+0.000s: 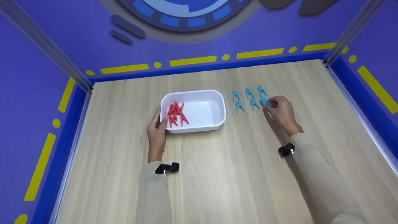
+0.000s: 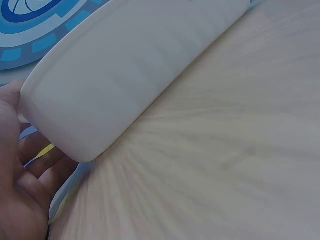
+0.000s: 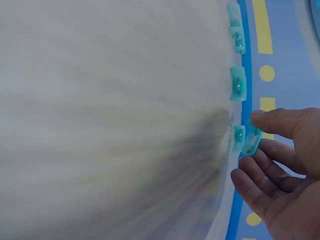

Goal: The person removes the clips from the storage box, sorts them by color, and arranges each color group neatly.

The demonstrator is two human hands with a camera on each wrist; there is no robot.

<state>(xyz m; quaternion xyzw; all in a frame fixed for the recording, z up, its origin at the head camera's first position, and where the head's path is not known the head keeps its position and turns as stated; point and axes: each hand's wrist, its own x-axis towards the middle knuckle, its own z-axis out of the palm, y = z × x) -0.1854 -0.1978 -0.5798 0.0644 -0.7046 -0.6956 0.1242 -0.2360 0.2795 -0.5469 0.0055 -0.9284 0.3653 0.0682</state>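
My left hand [image 1: 157,135] grips the left end of a white plastic tub [image 1: 199,128], its thumb over the rim and its fingers along the outer wall. In the left wrist view the tub's side [image 2: 120,75] fills the upper part, beside the hand [image 2: 25,185]. Red clothespins [image 1: 184,119] lie heaped in the tub's left half. To the right of the tub, my right hand [image 1: 282,113] pinches a blue clothespin [image 3: 253,140] between thumb and fingers. Other blue clothespins [image 1: 249,93] lie close by in two rows on the table.
The pale wooden table [image 1: 202,174] is bordered by a blue-purple back wall [image 1: 77,37] and side walls with yellow marks. A metal rail [image 1: 357,118] runs along the right edge. Both sleeved wrists carry small black cameras [image 1: 167,168].
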